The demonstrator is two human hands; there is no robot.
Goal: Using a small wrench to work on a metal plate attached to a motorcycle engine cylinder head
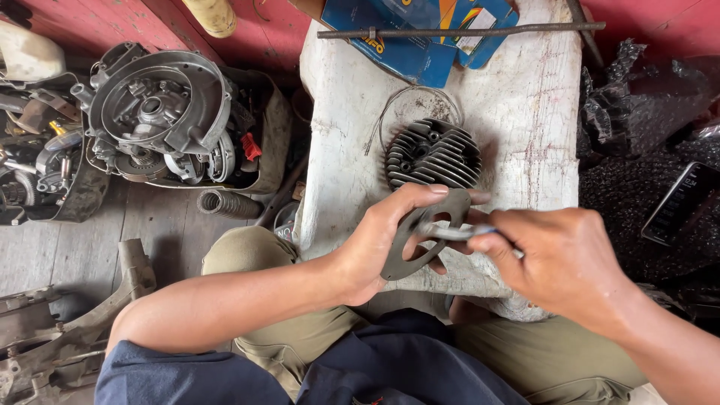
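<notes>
Matt grey gasket [417, 247]; dull metal cyl. head [433, 154]

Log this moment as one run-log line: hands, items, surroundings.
left hand: grips flat gasket | right hand: holds slim tool against gasket | finned cylinder head: on white block, behind gasket | engine casing: on floor, left

An engine repair workshop: engine casing [161, 112], finned cylinder head [433, 154], scattered parts.
</notes>
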